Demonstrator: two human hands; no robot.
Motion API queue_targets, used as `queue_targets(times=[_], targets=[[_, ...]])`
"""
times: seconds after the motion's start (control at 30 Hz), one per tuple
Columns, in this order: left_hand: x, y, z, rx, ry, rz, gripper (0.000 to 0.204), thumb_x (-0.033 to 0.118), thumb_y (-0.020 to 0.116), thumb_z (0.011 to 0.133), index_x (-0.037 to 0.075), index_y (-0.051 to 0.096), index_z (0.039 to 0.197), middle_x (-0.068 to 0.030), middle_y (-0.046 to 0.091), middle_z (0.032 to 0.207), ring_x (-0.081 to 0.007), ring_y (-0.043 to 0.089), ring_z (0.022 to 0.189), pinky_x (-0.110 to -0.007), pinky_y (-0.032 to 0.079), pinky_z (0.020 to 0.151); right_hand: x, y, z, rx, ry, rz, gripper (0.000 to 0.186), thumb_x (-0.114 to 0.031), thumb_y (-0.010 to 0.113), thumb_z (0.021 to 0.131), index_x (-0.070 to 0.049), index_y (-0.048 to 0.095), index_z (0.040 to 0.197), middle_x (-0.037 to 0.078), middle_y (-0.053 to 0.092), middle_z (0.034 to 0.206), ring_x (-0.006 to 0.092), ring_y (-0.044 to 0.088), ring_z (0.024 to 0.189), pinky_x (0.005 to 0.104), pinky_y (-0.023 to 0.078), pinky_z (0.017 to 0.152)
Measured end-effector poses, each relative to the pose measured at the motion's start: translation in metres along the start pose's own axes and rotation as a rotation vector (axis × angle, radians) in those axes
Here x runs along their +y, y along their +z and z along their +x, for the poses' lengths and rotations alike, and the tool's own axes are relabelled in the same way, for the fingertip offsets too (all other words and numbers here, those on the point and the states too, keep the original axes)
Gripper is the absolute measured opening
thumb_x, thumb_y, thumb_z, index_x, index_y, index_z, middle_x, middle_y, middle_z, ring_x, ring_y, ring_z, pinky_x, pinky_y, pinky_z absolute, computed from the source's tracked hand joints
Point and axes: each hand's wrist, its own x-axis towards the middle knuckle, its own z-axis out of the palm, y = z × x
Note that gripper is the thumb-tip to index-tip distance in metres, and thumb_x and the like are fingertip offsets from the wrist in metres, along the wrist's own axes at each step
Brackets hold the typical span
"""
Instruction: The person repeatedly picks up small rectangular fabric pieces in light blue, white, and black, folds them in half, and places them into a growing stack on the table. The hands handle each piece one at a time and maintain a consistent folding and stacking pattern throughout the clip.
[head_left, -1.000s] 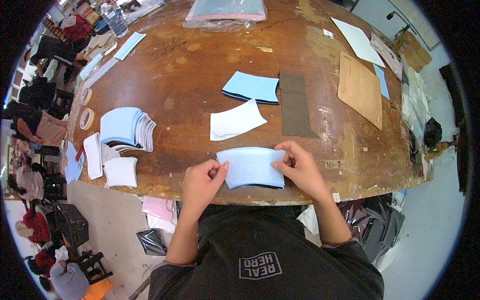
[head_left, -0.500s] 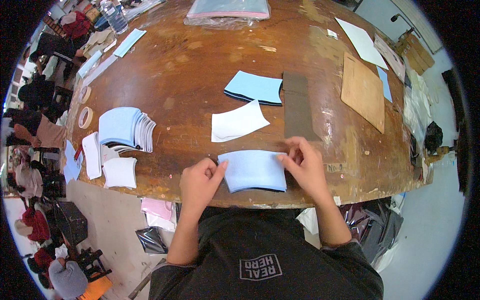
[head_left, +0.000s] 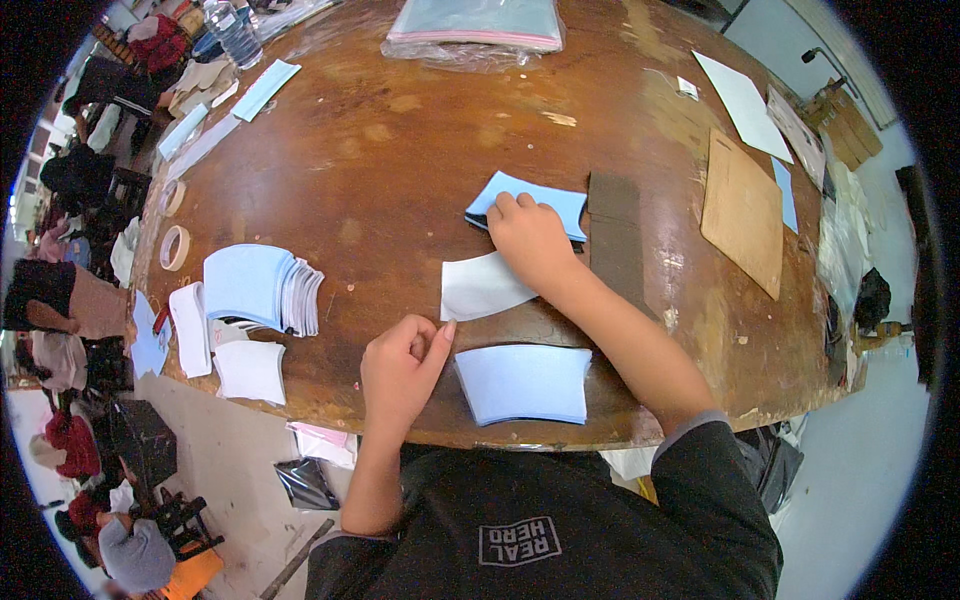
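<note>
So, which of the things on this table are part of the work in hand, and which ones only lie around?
In the work:
- right hand resting on the small blue stack
- left hand beside the blue curved piece at the table edge
- white curved piece between the hands

Lying about:
- fanned stack of blue and white pieces
- tape rolls
- brown board
- plastic bag
- water bottle

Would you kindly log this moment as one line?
right hand: on blue curved paper stack | left hand: touching white curved paper piece | pale blue curved sleeve: at wooden table edge

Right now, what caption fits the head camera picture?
Right hand reaches onto blue sheets; left hand rests beside a curved blue piece.
</note>
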Motion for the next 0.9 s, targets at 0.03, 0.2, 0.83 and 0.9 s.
queue_targets(times=[0.03,0.2,0.83,0.9], targets=[[-0.003,-0.001,0.0,-0.007,0.001,-0.007,0.033,0.029,0.075,0.089,0.005,0.061,0.073,-0.0064,0.043,0.051,-0.0188,0.042,0.046,-0.036,0.035,0.048,-0.003,-0.005,-0.003,0.044,-0.015,0.014,0.007,-0.01,0.063,0.076,-0.004,0.064,0.08,0.01,0.061,0.086,0.0264,0.065,0.081,0.0389,0.055,0.064],[-0.005,0.003,0.005,-0.015,0.05,-0.03,0.031,0.028,0.075,0.089,0.005,0.061,0.074,-0.0057,0.041,0.051,-0.0183,0.042,0.046,-0.035,0.035,0.048,-0.017,-0.015,-0.006,-0.001,-0.074,0.173,0.007,-0.01,0.064,0.077,-0.005,0.067,0.08,0.01,0.066,0.088,0.0279,0.068,0.083,0.0398,0.059,0.063],[0.034,-0.011,-0.01,-0.016,0.239,-0.484,0.012,0.011,0.072,0.09,0.0,0.068,0.091,-0.0065,0.066,0.087,-0.0124,0.06,0.082,-0.027,0.047,0.075,-0.021,-0.114,-0.111,0.112,0.057,0.904,0.016,-0.005,0.074,0.084,-0.004,0.069,0.099,0.009,0.066,0.084,0.0235,0.063,0.078,0.0344,0.049,0.07],[0.03,-0.007,-0.016,-0.025,0.144,-0.543,0.019,0.015,0.07,0.093,-0.001,0.064,0.084,-0.0043,0.062,0.072,-0.0092,0.054,0.067,-0.025,0.044,0.062,-0.017,-0.119,-0.134,0.038,0.245,1.034,0.013,-0.007,0.073,0.088,-0.003,0.068,0.099,0.006,0.067,0.081,0.0155,0.062,0.074,0.0289,0.048,0.066]])
